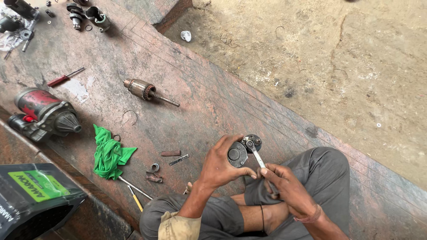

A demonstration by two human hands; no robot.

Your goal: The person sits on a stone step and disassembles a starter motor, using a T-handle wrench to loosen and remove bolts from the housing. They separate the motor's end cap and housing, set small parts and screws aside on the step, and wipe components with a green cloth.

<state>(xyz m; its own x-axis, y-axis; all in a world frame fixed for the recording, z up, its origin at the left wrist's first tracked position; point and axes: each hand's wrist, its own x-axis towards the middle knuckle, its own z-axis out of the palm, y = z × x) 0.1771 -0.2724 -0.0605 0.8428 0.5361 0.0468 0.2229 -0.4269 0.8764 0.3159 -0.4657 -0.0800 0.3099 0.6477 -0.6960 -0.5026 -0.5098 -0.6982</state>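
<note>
My left hand [221, 164] grips a small dark round metal part [240, 151], a cylinder with bolts on its end plate, held over my lap. My right hand [284, 184] holds a slim silver wrench [259, 158] whose head sits on a bolt of that part. I sit cross-legged in grey trousers [320, 173] on a reddish stone slab [187, 98].
On the slab lie a motor armature with shaft [146, 90], a red starter motor [44, 113], a green rag [109, 153], a red-handled screwdriver [64, 78], a yellow-handled tool [133, 195], small rings and metal bits [162, 166], more parts at top left. A black battery [33, 195] stands lower left. Dirt ground lies to the right.
</note>
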